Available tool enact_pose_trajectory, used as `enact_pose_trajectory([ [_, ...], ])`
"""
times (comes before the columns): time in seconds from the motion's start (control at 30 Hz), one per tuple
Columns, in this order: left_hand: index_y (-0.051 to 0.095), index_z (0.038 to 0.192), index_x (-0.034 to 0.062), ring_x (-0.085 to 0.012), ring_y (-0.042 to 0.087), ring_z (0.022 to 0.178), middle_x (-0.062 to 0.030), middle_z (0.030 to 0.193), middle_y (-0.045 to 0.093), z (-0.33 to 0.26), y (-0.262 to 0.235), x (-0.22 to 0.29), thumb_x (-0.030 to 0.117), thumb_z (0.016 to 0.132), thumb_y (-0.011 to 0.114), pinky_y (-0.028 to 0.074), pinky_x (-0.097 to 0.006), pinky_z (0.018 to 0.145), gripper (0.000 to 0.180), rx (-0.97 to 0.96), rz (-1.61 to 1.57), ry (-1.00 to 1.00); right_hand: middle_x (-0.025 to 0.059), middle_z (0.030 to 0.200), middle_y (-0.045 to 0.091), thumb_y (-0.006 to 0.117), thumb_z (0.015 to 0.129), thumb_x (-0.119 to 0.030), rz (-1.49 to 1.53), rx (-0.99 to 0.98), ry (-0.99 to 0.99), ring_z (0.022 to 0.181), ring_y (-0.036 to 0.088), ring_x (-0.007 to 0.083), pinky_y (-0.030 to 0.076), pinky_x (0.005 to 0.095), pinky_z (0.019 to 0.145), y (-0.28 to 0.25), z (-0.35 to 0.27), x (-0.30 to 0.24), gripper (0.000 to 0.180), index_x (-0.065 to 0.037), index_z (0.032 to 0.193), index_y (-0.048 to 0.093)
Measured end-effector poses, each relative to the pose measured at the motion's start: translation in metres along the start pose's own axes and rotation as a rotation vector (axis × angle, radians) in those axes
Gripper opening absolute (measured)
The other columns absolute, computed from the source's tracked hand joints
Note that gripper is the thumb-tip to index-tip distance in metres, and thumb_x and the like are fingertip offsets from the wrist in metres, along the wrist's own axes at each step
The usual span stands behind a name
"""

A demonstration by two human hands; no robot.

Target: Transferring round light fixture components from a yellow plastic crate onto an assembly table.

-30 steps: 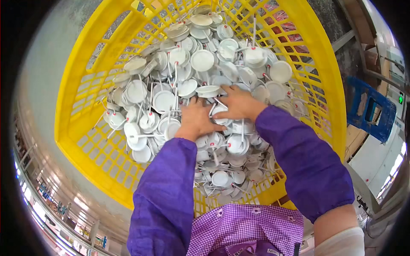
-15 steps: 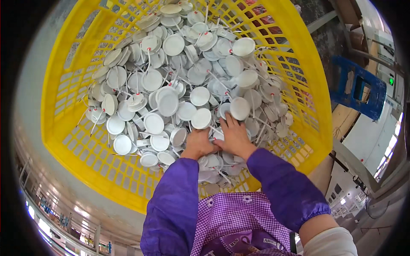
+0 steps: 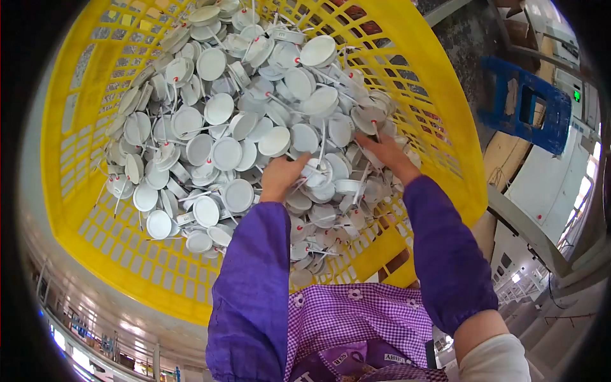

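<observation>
A heap of white round discs point(image 3: 226, 154) with short white cables, some with red ends, fills much of a yellow plastic basket point(image 3: 137, 290). They look like small round lights, though their exact kind is not plain. On the near side of the heap, my left hand point(image 3: 282, 176) touches the discs with one finger stretched to the right; its other fingers are partly hidden. My right hand point(image 3: 389, 156) reaches into the right side of the heap, fingers extended beside a disc with a red-ended cable. Several discs lie between my two hands, and neither hand visibly grips one.
The basket's slotted walls rise around the heap. Beyond its right rim stand a blue plastic stool point(image 3: 531, 105) and a white cabinet point(image 3: 541, 197). A grey metal frame edge point(image 3: 528, 239) lies to the right of the basket.
My hands have moved apart, the right one going right and farther into the heap, the left one slightly left. Discs between them have shifted. The whole view has moved a little.
</observation>
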State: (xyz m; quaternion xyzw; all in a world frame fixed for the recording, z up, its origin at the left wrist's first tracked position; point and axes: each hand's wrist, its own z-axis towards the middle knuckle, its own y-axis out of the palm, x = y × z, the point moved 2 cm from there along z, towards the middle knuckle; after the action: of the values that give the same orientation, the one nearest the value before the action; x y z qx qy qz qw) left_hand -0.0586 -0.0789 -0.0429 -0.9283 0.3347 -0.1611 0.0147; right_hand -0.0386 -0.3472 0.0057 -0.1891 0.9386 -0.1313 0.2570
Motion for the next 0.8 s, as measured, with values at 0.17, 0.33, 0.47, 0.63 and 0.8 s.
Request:
enact_pose_trajectory([
  [0.17, 0.035, 0.138, 0.0031, -0.0250, 0.046, 0.120, -0.0093, 0.131, 0.049, -0.007, 0.024, -0.002, 0.045, 0.079, 0.062, 0.038, -0.036, 0.097, 0.077, -0.039, -0.793, 0.182, 0.0077, 0.119, 0.056, 0.064, 0.080, -0.051, -0.129, -0.294, 0.193, 0.106, 0.054, 0.0180, 0.042, 0.0305, 0.089, 0.033, 0.012, -0.007, 0.066, -0.007, 0.128, 0.051],
  [0.33, 0.035, 0.138, 0.0041, -0.0238, 0.046, 0.119, -0.0095, 0.132, 0.046, 0.010, 0.029, 0.046, 0.049, 0.085, 0.057, 0.038, -0.034, 0.097, 0.073, -0.310, -1.332, 0.025, 0.0058, 0.127, 0.051, 0.061, 0.079, -0.058, 0.507, -0.281, 0.284, 0.114, 0.048, 0.0183, 0.040, 0.0299, 0.093, 0.024, 0.026, 0.021, 0.078, -0.007, 0.135, 0.043],
  [0.47, 0.040, 0.131, -0.0069, -0.0389, 0.048, 0.118, -0.0276, 0.125, 0.051, 0.052, 0.046, 0.012, 0.052, 0.089, 0.046, 0.037, -0.040, 0.097, 0.072, 0.373, -0.700, -0.022, 0.0053, 0.132, 0.046, 0.055, 0.085, -0.057, 0.661, -0.278, 0.108, 0.116, 0.047, 0.0163, 0.036, 0.0277, 0.098, 0.060, 0.036, 0.009, 0.076, -0.005, 0.137, 0.040],
  [0.63, 0.041, 0.127, -0.0108, -0.0477, 0.046, 0.116, -0.0359, 0.119, 0.050, 0.024, 0.056, 0.022, 0.049, 0.092, 0.037, 0.034, -0.045, 0.098, 0.070, 0.425, -0.500, 0.060, 0.0085, 0.138, 0.040, 0.051, 0.085, -0.060, 0.502, -0.264, 0.159, 0.124, 0.040, 0.0182, 0.031, 0.0285, 0.103, 0.053, 0.025, 0.012, 0.081, -0.002, 0.139, 0.035],
  [0.8, 0.039, 0.131, -0.0068, -0.0397, 0.047, 0.119, -0.0304, 0.125, 0.050, 0.026, 0.066, -0.010, 0.041, 0.096, 0.038, 0.034, -0.039, 0.099, 0.059, 0.441, -0.779, 0.182, 0.0086, 0.130, 0.049, 0.055, 0.085, -0.056, 0.481, -0.051, 0.089, 0.118, 0.046, 0.0175, 0.032, 0.0288, 0.102, 0.075, 0.006, 0.014, 0.077, 0.000, 0.135, 0.042],
])
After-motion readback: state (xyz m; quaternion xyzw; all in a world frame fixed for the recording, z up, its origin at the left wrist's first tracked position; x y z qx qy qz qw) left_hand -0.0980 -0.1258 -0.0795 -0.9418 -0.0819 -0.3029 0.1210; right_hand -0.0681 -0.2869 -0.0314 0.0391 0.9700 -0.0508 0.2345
